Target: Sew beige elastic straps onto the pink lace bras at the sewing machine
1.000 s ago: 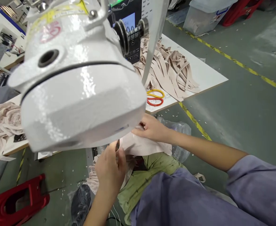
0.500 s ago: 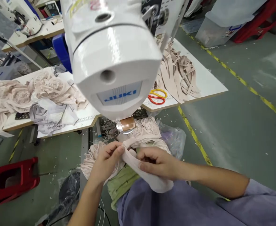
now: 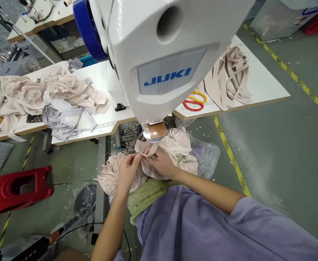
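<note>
Just below the needle area of a white sewing machine (image 3: 175, 76), my two hands meet at a pale beige lace garment (image 3: 155, 170). Thumb and fingers of my left hand (image 3: 129, 165) pinch its edge. Close beside it on the right, my right hand (image 3: 160, 159) is closed on the same fabric, its fingertips partly hidden by a strip of cloth. More beige lace pieces (image 3: 179, 139) lie behind and around my hands, over a green cloth (image 3: 148, 197) on my lap.
Beige garments (image 3: 63, 85) and grey-white strips (image 3: 66, 117) are piled on the left table. Scissors with red and yellow handles (image 3: 195, 101) and beige straps (image 3: 229, 76) lie on the right table. A red stool (image 3: 1, 188) stands at the left; a plastic bag (image 3: 206, 154) hangs at the right.
Both hands have moved up nearer the machine and closer together. The pale cloth that hung below my right hand is no longer stretched out there. The camera view has shifted closer to the machine head.
</note>
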Available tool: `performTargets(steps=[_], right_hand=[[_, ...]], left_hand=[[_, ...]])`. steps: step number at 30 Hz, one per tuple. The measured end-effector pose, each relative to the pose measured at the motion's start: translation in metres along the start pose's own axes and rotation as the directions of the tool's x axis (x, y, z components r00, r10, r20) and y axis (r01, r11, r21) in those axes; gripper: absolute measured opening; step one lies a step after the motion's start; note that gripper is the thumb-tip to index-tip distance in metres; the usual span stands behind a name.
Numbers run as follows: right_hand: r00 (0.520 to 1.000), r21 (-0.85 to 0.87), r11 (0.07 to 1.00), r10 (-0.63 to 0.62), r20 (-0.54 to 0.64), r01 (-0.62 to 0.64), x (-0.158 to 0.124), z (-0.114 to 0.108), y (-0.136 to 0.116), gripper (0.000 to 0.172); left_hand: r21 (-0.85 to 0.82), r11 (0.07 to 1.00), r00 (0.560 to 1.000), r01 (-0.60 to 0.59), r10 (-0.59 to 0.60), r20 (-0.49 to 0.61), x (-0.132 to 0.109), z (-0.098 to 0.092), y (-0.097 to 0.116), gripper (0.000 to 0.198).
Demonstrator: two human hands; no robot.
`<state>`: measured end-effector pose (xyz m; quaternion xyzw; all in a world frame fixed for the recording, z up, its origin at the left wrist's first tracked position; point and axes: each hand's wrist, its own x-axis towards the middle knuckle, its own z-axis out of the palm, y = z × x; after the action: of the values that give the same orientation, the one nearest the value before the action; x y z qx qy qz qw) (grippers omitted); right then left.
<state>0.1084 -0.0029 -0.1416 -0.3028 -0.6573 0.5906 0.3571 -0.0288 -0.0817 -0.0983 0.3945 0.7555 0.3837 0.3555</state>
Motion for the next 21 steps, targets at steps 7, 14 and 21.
performTargets(steps=[7,14,21], right_hand=[[0.937,-0.406,0.908,0.048,0.347,0.104,-0.022,-0.037,-0.002,0.019],[0.980,-0.449,0.875,-0.122,0.157,0.181,-0.011,-0.051,-0.023,0.036],[0.947,-0.401,0.864,-0.320,0.031,0.305,-0.008,-0.042,-0.009,0.019]], left_hand=[[-0.080,0.997,1.000,-0.015,0.013,-0.026,-0.006,0.014,0.007,0.033],[-0.028,0.998,0.993,-0.053,0.055,0.107,-0.015,0.012,0.033,0.031],[0.003,0.999,0.993,-0.042,0.042,0.109,-0.009,0.026,0.040,0.036]])
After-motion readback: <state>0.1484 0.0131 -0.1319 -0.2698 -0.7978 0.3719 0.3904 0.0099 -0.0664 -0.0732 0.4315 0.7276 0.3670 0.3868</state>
